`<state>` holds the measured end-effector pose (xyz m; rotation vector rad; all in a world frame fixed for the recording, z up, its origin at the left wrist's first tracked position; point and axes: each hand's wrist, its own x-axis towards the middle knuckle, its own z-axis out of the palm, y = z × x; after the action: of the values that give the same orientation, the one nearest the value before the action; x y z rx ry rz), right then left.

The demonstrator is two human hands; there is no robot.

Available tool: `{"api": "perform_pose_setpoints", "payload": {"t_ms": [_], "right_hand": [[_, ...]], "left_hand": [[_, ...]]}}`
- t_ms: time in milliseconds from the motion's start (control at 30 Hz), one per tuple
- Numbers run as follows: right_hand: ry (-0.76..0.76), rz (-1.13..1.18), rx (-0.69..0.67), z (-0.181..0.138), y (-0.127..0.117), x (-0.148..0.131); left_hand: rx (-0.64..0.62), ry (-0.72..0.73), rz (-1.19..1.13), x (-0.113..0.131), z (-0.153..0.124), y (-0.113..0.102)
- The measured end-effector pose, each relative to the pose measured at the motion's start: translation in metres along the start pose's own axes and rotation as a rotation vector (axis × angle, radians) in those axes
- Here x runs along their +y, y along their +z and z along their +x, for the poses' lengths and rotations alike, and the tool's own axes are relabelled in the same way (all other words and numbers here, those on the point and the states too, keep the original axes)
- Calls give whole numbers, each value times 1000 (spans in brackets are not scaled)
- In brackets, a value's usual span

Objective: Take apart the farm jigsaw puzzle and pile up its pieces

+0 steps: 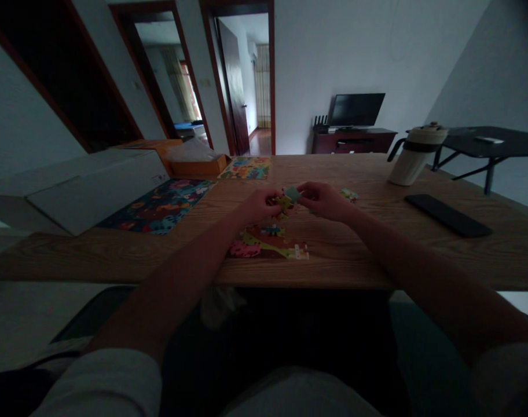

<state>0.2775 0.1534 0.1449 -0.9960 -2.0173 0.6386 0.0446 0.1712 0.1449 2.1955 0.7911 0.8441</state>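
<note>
Yellow puzzle piece (285, 202) pinched by left hand (260, 205) | right hand (322, 200) grips pale piece (292, 193), dim

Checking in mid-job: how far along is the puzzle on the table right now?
Early on. Done: a small joined patch lies on the table near its front edge. In hand: the left hand and right hand hold pieces together above it. Left: loose pieces beyond the right hand, and most of the picture is still unbuilt.
</note>
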Motion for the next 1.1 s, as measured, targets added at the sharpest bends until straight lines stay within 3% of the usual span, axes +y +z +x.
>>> {"api": "perform_pose_setpoints", "payload": {"t_ms": [200, 500, 700, 933, 1100], "right_hand": [[96, 59, 126, 4, -7, 15], [77, -5, 130, 3, -8, 8], [181, -1, 187, 5, -8, 10], [108, 105, 203, 6, -7, 12], [119, 108, 287, 5, -12, 7]], "left_hand": [[24, -10, -24, -8, 3, 1], [7, -39, -7, 3, -1, 1], [-21, -45, 130, 10, -1, 0], [56, -64, -114, -2, -1, 4], [104, -95, -106, -9, 1, 3]]}}
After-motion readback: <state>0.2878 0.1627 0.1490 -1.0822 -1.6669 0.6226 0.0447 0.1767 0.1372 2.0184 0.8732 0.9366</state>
